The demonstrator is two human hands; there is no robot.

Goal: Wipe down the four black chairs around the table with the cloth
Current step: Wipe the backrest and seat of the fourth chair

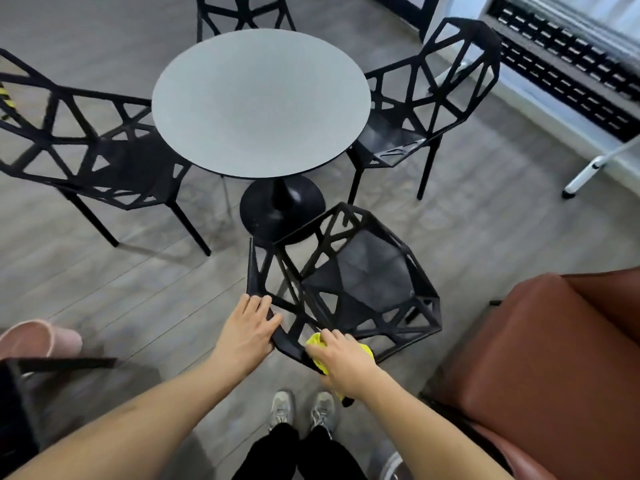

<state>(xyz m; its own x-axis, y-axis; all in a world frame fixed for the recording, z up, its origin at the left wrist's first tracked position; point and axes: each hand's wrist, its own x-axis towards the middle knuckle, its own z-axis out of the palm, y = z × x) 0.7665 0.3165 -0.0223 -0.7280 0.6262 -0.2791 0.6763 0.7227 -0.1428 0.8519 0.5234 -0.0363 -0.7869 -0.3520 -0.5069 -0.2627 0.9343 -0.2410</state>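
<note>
Black open-lattice chairs stand around a round grey table. The nearest chair is right in front of me, its backrest toward me. My left hand grips the top left of that backrest. My right hand presses a yellow cloth onto the backrest's top edge, fingers curled over the cloth. A second chair is at the left, a third at the right, and a fourth is behind the table, mostly cut off by the frame.
A brown leather seat stands close on the right. A pink object and a dark piece of furniture are at the left. A white metal leg and a floor vent lie at the far right. My shoes are behind the chair.
</note>
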